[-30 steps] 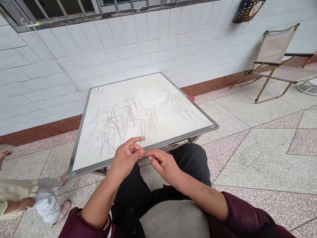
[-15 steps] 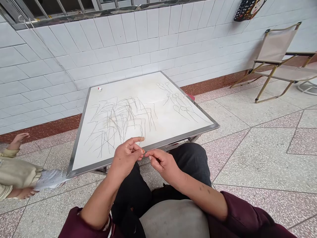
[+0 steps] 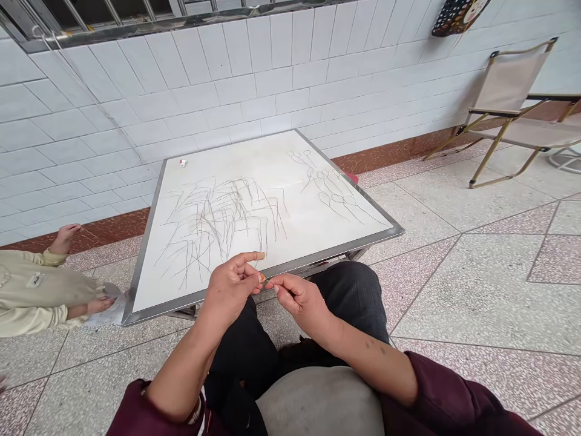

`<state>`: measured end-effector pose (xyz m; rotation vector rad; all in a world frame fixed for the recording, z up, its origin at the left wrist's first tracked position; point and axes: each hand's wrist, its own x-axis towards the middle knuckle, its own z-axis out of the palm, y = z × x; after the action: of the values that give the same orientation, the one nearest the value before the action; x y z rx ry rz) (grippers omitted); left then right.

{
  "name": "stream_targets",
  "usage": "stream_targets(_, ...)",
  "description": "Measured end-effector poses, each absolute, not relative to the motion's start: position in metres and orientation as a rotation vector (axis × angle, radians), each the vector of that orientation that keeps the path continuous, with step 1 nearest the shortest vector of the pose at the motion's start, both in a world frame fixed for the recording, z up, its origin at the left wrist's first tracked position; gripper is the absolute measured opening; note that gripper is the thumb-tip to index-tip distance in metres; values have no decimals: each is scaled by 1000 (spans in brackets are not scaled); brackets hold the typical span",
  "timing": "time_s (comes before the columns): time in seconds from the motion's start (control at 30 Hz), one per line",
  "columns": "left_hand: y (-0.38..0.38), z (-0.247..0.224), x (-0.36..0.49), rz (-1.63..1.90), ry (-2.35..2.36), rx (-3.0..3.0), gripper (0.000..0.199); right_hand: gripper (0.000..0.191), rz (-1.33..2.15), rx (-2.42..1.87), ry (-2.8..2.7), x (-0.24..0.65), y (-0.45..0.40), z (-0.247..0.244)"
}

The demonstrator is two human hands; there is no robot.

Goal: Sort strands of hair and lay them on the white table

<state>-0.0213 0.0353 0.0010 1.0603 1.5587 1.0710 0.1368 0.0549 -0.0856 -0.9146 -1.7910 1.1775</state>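
My left hand (image 3: 232, 286) and my right hand (image 3: 303, 301) meet over my lap, at the front edge of the white table (image 3: 267, 151). Both pinch a thin wire (image 3: 266, 281) between thumb and fingers; only a short bit of it shows in the gap, the rest hidden by my fingertips. Something orange shows at my left thumb tip, too small to make out. Past my left hand, many bent thin wires (image 3: 236, 192) lie tangled on the tabletop. Several wires with loops at one end (image 3: 336, 198) are spread on the table's right side.
A small white and red object (image 3: 183, 163) sits at the table's far left corner. To the left is another person (image 3: 45, 284), one hand raised with a thin strand. A folding chair (image 3: 508, 103) stands at right. Behind the table runs a white tiled wall (image 3: 245, 91).
The person on the left has moved closer to the table, and a thin strand now shows at their raised hand. My hands stay almost still, pinching the wire.
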Motion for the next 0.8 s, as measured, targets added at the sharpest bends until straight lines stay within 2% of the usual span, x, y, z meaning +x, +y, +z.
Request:
stream_targets(0.53,33,-2,-20,1123,1571,1065,38,21,943,-915,-1953,133,63,-86)
stream_targets(0.8,34,1,-23,1078,1509,1126,44,16,1385,-876,-1753,134,60,-80)
